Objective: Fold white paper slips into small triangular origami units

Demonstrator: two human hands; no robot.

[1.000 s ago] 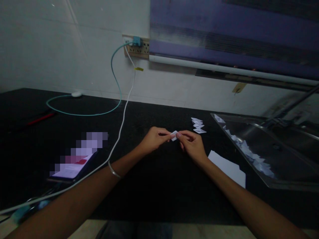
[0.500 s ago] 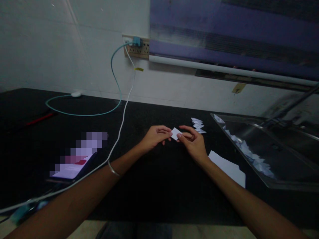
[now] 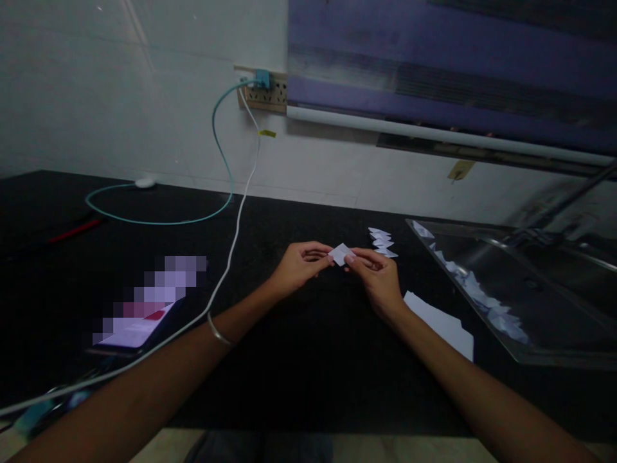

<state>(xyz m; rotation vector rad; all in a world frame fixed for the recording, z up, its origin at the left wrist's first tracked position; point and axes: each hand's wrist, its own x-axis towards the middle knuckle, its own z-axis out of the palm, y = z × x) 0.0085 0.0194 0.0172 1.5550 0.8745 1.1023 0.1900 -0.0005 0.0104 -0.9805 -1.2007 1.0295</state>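
Observation:
A small square of white folded paper (image 3: 342,253) is pinched between both hands, one corner pointing away from me. My left hand (image 3: 301,265) grips its left corner with thumb and fingers. On the right corner, my right hand (image 3: 378,278) holds it the same way, thumb on top. Just beyond my right hand lies a short row of folded paper pieces (image 3: 382,242). A stack of white paper sheets (image 3: 441,325) rests beside my right forearm, which partly covers it.
More folded paper pieces (image 3: 482,299) lie along the left rim of a metal sink (image 3: 554,302). A phone with a lit screen (image 3: 130,331) is at the left. A white cable (image 3: 234,241) passes over the black counter (image 3: 289,360) to a wall socket (image 3: 270,93).
The right index finger, raised before, has come down against the paper. The paper square sits slightly higher and further right, still between both hands.

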